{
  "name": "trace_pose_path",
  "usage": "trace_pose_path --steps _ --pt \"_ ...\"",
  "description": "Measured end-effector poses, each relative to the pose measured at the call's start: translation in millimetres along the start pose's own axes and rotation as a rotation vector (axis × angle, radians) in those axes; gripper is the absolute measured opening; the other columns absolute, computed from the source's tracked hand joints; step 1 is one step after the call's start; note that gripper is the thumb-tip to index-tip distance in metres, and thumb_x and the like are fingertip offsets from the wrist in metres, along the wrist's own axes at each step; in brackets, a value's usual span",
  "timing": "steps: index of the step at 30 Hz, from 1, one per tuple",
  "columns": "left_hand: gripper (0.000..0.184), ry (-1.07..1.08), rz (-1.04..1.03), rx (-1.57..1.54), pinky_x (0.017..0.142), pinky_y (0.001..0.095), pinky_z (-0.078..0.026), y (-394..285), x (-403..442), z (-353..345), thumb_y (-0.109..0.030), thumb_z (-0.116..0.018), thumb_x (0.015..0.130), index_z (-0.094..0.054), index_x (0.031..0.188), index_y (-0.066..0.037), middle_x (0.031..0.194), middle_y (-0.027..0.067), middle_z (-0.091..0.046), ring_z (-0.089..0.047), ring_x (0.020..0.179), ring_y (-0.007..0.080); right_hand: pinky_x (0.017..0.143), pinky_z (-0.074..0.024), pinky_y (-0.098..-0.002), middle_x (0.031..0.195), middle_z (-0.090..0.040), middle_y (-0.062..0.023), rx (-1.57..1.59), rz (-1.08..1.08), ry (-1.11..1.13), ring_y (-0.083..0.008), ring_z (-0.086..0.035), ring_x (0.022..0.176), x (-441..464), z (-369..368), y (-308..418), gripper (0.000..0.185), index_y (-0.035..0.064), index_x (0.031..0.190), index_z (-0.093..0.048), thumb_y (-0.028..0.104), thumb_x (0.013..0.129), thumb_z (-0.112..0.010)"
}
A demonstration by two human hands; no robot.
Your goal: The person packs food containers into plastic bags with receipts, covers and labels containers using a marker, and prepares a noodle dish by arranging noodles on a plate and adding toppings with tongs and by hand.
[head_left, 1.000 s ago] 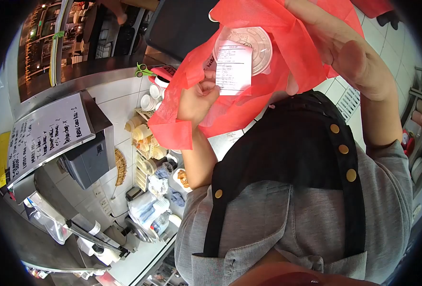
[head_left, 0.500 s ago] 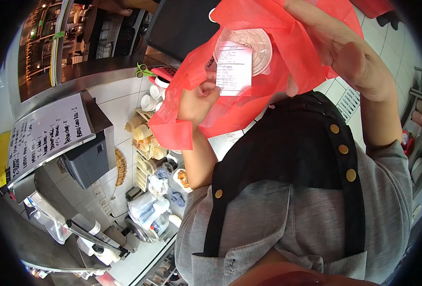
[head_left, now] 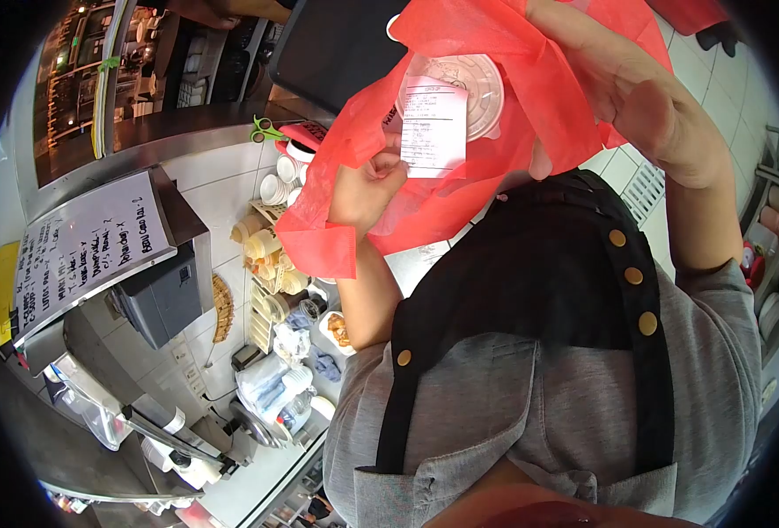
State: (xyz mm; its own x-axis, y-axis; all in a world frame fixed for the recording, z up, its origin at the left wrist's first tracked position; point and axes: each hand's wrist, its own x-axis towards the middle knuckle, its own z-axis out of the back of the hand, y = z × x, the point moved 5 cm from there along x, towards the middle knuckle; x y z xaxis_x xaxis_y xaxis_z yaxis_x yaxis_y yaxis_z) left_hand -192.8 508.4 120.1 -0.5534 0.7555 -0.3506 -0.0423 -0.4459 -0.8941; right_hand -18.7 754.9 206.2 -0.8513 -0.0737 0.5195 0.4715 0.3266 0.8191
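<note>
At upper centre of the frame, a red bag is held up in front of a black apron. Within its mouth a round lidded container is seen, its lid partly covered by a printed slip. The slip's lower left edge is pinched by the curled fingers of the left hand; a fold of red material is draped across that wrist. At upper right, the right hand is laid against the bag, fingers stretched toward the top edge; whether any material is gripped there cannot be told. Upper left: green-handled scissors noted near the bag; another person's arm partly seen. At left, a handwritten sheet; at lower left, a pale table.
</note>
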Motion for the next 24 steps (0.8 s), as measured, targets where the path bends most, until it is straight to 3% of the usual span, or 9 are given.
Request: trace_pose_path --steps 8,11,14,15,18,20,22,23,24 --pt "0.035 0.001 0.006 0.007 0.087 0.0277 -0.052 -4 0 -2 0.017 -0.057 0.086 -0.053 0.120 0.008 0.115 0.0134 -0.063 -0.067 0.096 0.0161 0.081 -0.0518 -0.0192 0.131 -0.049 -0.0122 -0.052 0.029 -0.039 -0.0200 -0.058 0.101 5 -2 7 0.058 0.0096 0.156 -0.033 0.022 0.104 -0.056" --pt "0.034 0.001 0.001 0.014 0.087 0.0275 -0.052 -3 0 -1 0.017 -0.057 0.086 -0.054 0.119 0.008 0.115 0.0132 -0.063 -0.067 0.095 0.0157 0.080 -0.0512 -0.0190 0.130 -0.049 -0.0115 0.080 -0.067 0.003 -0.0189 -0.057 0.100 2 2 4 0.059 0.0088 0.155 -0.033 0.023 0.103 -0.057" --pt "0.034 0.005 0.002 0.019 0.087 0.0273 -0.052 0 0 0 0.016 -0.057 0.086 -0.054 0.119 0.007 0.115 0.0128 -0.063 -0.067 0.096 0.0154 0.078 -0.0509 -0.0196 0.129 -0.050 -0.0107 0.680 -0.105 0.126 -0.0182 -0.056 0.098 10 -5 11 0.062 0.0080 0.156 -0.031 0.024 0.102 -0.059" --pt "0.034 0.007 0.007 0.019 0.087 0.0272 -0.052 1 0 0 0.016 -0.057 0.086 -0.055 0.119 0.007 0.115 0.0127 -0.063 -0.067 0.096 0.0153 0.078 -0.0506 -0.0196 0.129 -0.050 -0.0105 0.362 -0.047 0.077 -0.0181 -0.056 0.098 4 -4 7 0.063 0.0081 0.156 -0.031 0.024 0.102 -0.060" --pt "0.032 0.008 -0.007 0.025 0.086 0.0266 -0.052 -1 -1 0 0.016 -0.055 0.087 -0.054 0.118 0.008 0.115 0.0121 -0.063 -0.067 0.096 0.0142 0.078 -0.0504 -0.0196 0.127 -0.051 -0.0104 0.027 -0.017 0.007 -0.0183 -0.056 0.098 -1 -2 4 0.065 0.0085 0.156 -0.030 0.024 0.102 -0.060" --pt "0.034 0.016 -0.007 0.019 0.087 0.0277 -0.052 2 0 1 0.015 -0.057 0.087 -0.055 0.120 0.006 0.115 0.0127 -0.064 -0.067 0.096 0.0156 0.078 -0.0504 -0.0196 0.126 -0.052 -0.0105 0.009 -0.046 -0.012 -0.0186 -0.056 0.098 2 3 4 0.065 0.0088 0.157 -0.030 0.024 0.102 -0.061" --pt "0.037 0.025 -0.007 0.013 0.087 0.0288 -0.051 0 -3 1 0.013 -0.060 0.086 -0.056 0.122 0.005 0.115 0.0133 -0.064 -0.067 0.097 0.0171 0.082 -0.0511 -0.0231 0.131 -0.051 -0.0120 0.443 -0.064 0.142 -0.0196 -0.056 0.105 13 -6 10 0.065 0.0080 0.158 -0.028 0.024 0.103 -0.058" --pt "0.039 -0.045 -0.056 0.301 0.087 0.0322 -0.051 -7 -8 5 0.006 -0.065 0.084 -0.057 0.122 0.002 0.113 0.0147 -0.065 -0.068 0.096 0.0207 0.084 -0.0513 -0.0242 0.132 -0.050 -0.0126 0.586 -0.075 0.194 -0.0199 -0.057 0.107 18 -17 13 0.065 0.0077 0.158 -0.027 0.024 0.103 -0.058" --pt "0.042 -0.116 -0.107 0.587 0.086 0.0355 -0.051 -17 -15 6 -0.001 -0.071 0.082 -0.059 0.122 0.000 0.111 0.0161 -0.067 -0.068 0.095 0.0244 0.086 -0.0519 -0.0281 0.128 -0.055 -0.0142 0.110 -0.146 -0.199 -0.0211 -0.059 0.106 19 -31 13 0.060 0.0047 0.153 -0.034 0.022 0.102 -0.059"
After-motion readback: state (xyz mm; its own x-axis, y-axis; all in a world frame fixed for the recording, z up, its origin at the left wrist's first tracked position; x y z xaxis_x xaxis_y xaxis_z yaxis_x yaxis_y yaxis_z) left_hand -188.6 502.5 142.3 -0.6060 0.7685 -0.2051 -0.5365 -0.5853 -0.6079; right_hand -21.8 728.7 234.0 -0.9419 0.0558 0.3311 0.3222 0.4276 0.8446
